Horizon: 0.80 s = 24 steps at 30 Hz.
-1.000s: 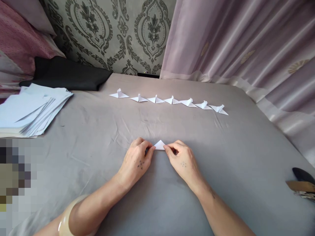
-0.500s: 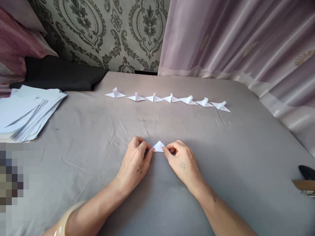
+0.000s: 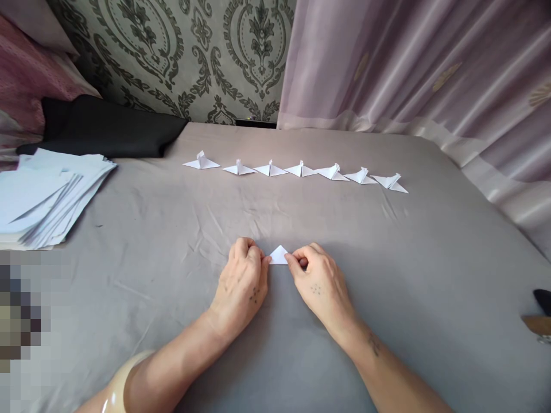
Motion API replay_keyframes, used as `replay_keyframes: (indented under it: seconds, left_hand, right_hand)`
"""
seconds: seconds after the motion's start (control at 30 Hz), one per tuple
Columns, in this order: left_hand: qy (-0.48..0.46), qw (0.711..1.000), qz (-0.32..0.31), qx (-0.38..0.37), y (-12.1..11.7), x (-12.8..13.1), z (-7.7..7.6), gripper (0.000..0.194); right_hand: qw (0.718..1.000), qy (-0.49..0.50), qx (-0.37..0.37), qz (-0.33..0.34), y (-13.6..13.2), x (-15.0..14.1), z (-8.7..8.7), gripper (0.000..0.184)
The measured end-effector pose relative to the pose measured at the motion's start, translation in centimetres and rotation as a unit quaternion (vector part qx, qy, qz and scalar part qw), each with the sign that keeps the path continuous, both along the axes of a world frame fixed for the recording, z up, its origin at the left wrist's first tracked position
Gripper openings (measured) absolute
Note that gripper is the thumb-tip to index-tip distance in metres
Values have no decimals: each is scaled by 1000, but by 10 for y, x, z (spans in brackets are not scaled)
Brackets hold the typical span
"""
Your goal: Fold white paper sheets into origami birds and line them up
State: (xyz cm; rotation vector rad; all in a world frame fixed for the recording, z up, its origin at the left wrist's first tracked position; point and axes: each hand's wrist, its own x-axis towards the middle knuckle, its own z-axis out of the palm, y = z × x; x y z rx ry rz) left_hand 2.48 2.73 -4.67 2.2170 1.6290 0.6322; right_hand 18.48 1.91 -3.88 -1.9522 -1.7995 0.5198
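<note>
A small folded white paper triangle (image 3: 279,256) is held between my two hands, point away from me, just over or on the grey cloth. My left hand (image 3: 244,281) pinches its left corner, fingers curled under. The right corner sits in the thumb-and-finger pinch of my right hand (image 3: 318,278). Both hands cover the ends of the triangle. Beyond them, a row of several folded white paper figures (image 3: 270,169) with spread wings and raised middles stretches across the cloth.
A stack of white paper sheets (image 3: 55,198) lies at the left, in front of a folded black cloth (image 3: 107,129). Pinkish-purple curtains (image 3: 387,63) hang along the right side, patterned wallpaper (image 3: 202,57) at the back. A dark and brown object (image 3: 538,324) shows at the right edge.
My left hand has rolled slightly inward, so its thumb shows less. Both hands keep hold of the triangle's corners. The view has shifted a little.
</note>
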Motion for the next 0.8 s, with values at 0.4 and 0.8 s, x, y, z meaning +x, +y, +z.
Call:
replay_keyframes:
  seconds: [0.4,0.8]
  left_hand:
    - [69,992,-103,22,2,-2,3,29]
    - [105,986,-127,39,7,-5,4,31]
  right_hand:
    - [999,-28,-3,17,-1,9,0,23]
    - [977,203,-64,11,6,38,7,16]
